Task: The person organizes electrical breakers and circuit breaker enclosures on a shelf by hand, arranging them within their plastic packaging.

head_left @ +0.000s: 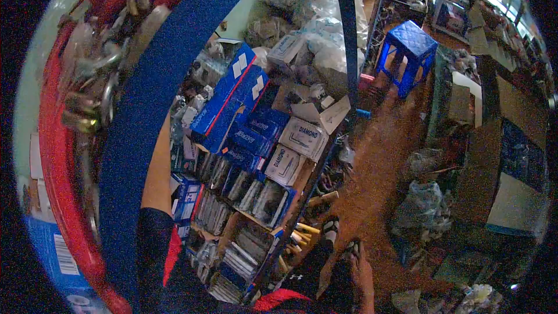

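My left forearm, below a dark sleeve, reaches up at the left and passes behind a wide blue strap. The strap hides my left hand. Close beyond that strap hang red-handled tools with metal parts, partly in clear plastic. My right hand seems to hang low at my side, over the brown floor and near my sandalled feet; its fingers are too dark and blurred to read. Beside my left arm, blue boxes with white diamond marks lie on stacked stock.
White cartons marked DIAMOND stand by open trays of packed metal pieces. A blue plastic stool stands farther along the aisle floor. Plastic bags and cardboard boxes line the right side.
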Motion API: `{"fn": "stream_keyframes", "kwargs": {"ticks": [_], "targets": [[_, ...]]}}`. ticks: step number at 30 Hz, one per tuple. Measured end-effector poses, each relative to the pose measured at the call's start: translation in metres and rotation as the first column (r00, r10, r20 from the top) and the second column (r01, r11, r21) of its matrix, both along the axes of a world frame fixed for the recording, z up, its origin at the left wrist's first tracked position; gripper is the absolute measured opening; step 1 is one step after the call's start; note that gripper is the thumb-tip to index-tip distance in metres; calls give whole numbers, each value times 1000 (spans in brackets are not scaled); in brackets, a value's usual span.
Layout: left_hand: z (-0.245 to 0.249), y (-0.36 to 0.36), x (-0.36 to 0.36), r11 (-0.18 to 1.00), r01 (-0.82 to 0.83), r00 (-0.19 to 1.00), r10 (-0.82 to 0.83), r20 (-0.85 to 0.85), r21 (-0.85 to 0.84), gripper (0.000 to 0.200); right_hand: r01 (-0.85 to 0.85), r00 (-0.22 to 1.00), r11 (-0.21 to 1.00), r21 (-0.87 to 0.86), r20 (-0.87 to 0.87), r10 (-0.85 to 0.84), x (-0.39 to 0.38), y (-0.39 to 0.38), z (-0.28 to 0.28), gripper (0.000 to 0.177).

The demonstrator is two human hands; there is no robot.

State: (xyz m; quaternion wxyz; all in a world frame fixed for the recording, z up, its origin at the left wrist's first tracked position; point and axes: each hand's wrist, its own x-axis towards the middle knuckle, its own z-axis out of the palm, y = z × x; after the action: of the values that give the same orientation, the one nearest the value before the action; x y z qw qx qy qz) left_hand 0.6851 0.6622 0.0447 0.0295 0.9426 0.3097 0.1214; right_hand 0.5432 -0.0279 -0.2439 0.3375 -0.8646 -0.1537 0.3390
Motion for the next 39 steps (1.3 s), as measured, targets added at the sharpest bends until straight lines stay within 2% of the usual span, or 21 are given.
{"fn": "stream_keyframes", "kwargs": {"ticks": [6, 10, 13, 15, 16, 17, 18, 19, 20, 21, 23, 24, 25, 27, 30, 31, 32, 33, 35, 36, 39], "targets": [[28, -65, -38, 988, 143, 981, -133, 141, -59, 66, -35, 980, 999, -6, -195, 33, 0, -4, 10, 60], [37, -134, -77, 953, 230, 944, -169, 282, -197, 65, -162, 986, 986, 46, -45, 164, -7, -27, 15, 63], [23, -188, -121, 940, 190, 951, -104, 292, -283, 59, -198, 973, 980, 15, -120, 198, -6, -41, 51, 64], [-11, -234, -167, 998, 69, 991, -69, 115, 11, 65, -247, 954, 968, -46, -188, 234, -9, -55, 73, 64], [-18, -264, -184, 990, 50, 980, -23, 198, -128, 69, -269, 945, 961, -66, -208, 251, -12, -63, 82, 65], [-24, -295, -198, 925, 51, 944, 78, 320, -376, 74, -289, 942, 955, -65, -194, 272, -14, -71, 88, 65], [-30, -326, -214, 809, 63, 894, 214, 393, -584, 79, -308, 939, 949, -64, -177, 293, -15, -78, 93, 65], [-39, -354, -230, 690, 77, 864, 314, 393, -720, 84, -312, 941, 950, -9, -137, 308, -18, -86, 96, 65], [-59, -375, -254, 500, 155, 831, 401, 387, -852, 87, -323, 940, 945, 47, -97, 326, -22, -95, 97, 65], [-31, -413, -264, 541, -18, 876, 414, 248, -841, 84, -338, 937, 935, 103, -59, 345, -25, -98, 100, 64], [-68, -452, -312, 224, 148, 794, 554, 251, -963, 88, -363, 915, 926, 99, -148, 375, -31, -94, 105, 64], [-72, -470, -334, 190, 151, 816, 530, 231, -970, 91, -377, 902, 921, 94, -189, 389, -30, -89, 108, 63], [-103, -481, -366, 287, -55, 868, 487, 96, -956, 91, -428, 872, 895, 127, -202, 446, -31, -81, 112, 63], [-147, -506, -424, 213, -40, 884, 463, 65, -976, 90, -514, 804, 835, 196, -228, 549, -48, -59, 118, 62], [-144, -547, -473, 143, 65, 881, 457, 124, -988, 89, -597, 695, 744, 299, -271, 666, -91, -29, 92, 64], [-132, -560, -486, 102, 114, 867, 476, 149, -988, 89, -600, 668, 725, 338, -287, 686, -104, -15, 125, 63], [-96, -566, -488, 191, -131, 899, 436, -35, -973, 90, -602, 638, 704, 377, -304, 708, -115, 5, 182, 62], [-101, -569, -500, 250, -101, 914, 405, 9, -963, 90, -602, 603, 682, 416, -322, 729, -132, 17, 214, 61], [-121, -577, -527, 362, -41, 933, 347, 93, -931, 90, -604, 550, 601, 524, -272, 790, -177, 33, 175, 58], [-106, -586, -536, 470, 98, 902, 331, 277, -877, 90, -601, 514, 555, 575, -252, 820, -200, 33, 158, 57], [-142, -589, -591, 353, -104, 856, 508, 98, -930, 88, -386, 557, 805, 451, -581, 593, -262, 54, 163, 51]]}}
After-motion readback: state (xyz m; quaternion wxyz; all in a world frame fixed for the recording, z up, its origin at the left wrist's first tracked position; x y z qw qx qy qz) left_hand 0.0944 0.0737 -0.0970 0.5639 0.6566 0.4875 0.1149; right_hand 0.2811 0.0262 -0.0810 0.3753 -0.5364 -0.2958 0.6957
